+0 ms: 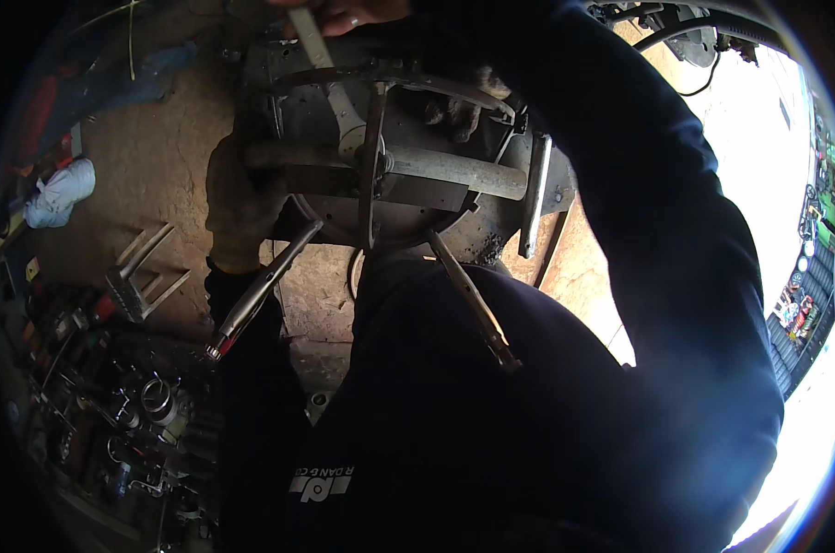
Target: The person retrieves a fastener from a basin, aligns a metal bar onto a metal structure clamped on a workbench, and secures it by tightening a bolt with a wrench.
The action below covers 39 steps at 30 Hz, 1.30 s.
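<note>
The right hand (348, 13) gripped a wrench (330, 78) whose head sat on the round metal assembly (408, 189) just below, while the gloved left hand (242, 198) clasped that assembly's horizontal bar (454, 170), beside two locking pliers (261, 290)

A white rag (60, 192) and scattered metal parts (150, 398) lie on the floor.

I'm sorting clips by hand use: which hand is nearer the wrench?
The right hand: it grips the wrench at its upper end, by the picture's top edge. The gloved left hand is lower left, on the end of the grey bar, apart from the wrench.
</note>
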Motion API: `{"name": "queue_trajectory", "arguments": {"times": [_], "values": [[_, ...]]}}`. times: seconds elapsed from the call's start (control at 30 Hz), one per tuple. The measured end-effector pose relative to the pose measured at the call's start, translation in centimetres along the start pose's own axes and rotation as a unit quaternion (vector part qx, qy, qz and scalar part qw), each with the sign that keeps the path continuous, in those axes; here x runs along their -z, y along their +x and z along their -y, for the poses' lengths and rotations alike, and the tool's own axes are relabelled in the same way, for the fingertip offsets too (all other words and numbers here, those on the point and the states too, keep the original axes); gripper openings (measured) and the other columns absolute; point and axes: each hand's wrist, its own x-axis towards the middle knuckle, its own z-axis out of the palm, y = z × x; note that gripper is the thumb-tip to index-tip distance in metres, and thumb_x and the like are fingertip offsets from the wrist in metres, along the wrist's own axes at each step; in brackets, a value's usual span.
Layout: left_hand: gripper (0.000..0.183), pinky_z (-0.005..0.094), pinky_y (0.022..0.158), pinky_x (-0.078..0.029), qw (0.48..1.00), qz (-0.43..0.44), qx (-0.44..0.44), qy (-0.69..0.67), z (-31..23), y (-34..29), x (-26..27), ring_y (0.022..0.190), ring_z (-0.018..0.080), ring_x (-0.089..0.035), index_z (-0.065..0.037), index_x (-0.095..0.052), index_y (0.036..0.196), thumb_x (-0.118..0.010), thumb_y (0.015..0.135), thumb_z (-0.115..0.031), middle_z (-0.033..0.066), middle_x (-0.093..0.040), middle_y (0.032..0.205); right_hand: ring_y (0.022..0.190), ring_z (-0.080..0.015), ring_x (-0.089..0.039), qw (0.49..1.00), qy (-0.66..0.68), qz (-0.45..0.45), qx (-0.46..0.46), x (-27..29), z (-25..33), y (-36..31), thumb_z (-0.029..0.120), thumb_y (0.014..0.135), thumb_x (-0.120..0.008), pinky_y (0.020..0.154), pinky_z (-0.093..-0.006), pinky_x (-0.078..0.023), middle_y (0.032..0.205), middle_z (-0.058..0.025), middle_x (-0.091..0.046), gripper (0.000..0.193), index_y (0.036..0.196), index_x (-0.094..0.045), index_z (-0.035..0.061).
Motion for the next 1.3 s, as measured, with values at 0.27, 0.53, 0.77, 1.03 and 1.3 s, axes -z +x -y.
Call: {"name": "queue_trajectory", "arguments": {"times": [0.27,0.53,0.77,1.03,1.3], "values": [[0.074,0.0458,0.089,-0.055,1.000,-0.009,0.004,-0.006,-0.2,-0.3,0.2,0.103,0.0351,-0.067,-0.005,-0.059,0.136,-0.091,0.069,-0.015,0.0154,-0.068,0.113,0.070,-0.0158,-0.046,0.997,0.006,0.044,-0.060,0.0,-0.5,-0.9,0.032,0.102,-0.070,0.078,-0.0416,-0.052,0.081,-0.0021,-0.052,0.022,0.093,-0.066,0.0121],[0.074,0.0455,0.088,-0.055,1.000,-0.003,0.024,-0.003,0.0,-1.0,0.3,0.102,0.0349,-0.068,-0.005,-0.060,0.135,-0.092,0.069,-0.015,0.0153,-0.068,0.112,0.075,-0.0197,-0.059,0.968,0.123,-0.216,-0.012,-1.6,-2.4,-14.3,0.031,0.106,-0.062,0.082,-0.0378,-0.053,0.083,-0.0020,-0.059,0.021,0.102,-0.064,0.0108],[0.072,0.0455,0.087,-0.055,1.000,0.012,0.012,-0.020,0.0,0.3,0.0,0.101,0.0351,-0.068,-0.004,-0.061,0.133,-0.092,0.069,-0.015,0.0152,-0.068,0.111,0.069,-0.0196,-0.052,0.962,-0.029,-0.260,0.082,0.7,0.3,-12.9,0.036,0.111,-0.051,0.064,-0.0352,-0.042,0.082,-0.0070,-0.058,0.035,0.098,-0.062,0.0054],[0.067,0.0456,0.085,-0.055,1.000,0.008,0.010,-0.026,0.2,-0.2,0.1,0.099,0.0357,-0.068,-0.004,-0.063,0.128,-0.092,0.069,-0.016,0.0152,-0.068,0.109,0.075,-0.0213,-0.053,0.967,0.026,-0.253,0.030,-2.1,-0.5,-8.4,0.037,0.109,-0.056,0.066,-0.0397,-0.042,0.089,-0.0114,-0.061,0.035,0.100,-0.062,0.0037],[0.062,0.0458,0.083,-0.054,0.999,0.007,0.005,-0.050,0.4,0.0,0.0,0.097,0.0363,-0.067,-0.004,-0.065,0.123,-0.092,0.069,-0.018,0.0152,-0.068,0.107,0.077,-0.0223,-0.052,0.992,0.095,-0.063,-0.046,1.9,-2.2,-2.3,0.034,0.106,-0.064,0.075,-0.0472,-0.047,0.098,-0.0083,-0.061,0.029,0.097,-0.065,0.0057]]}}
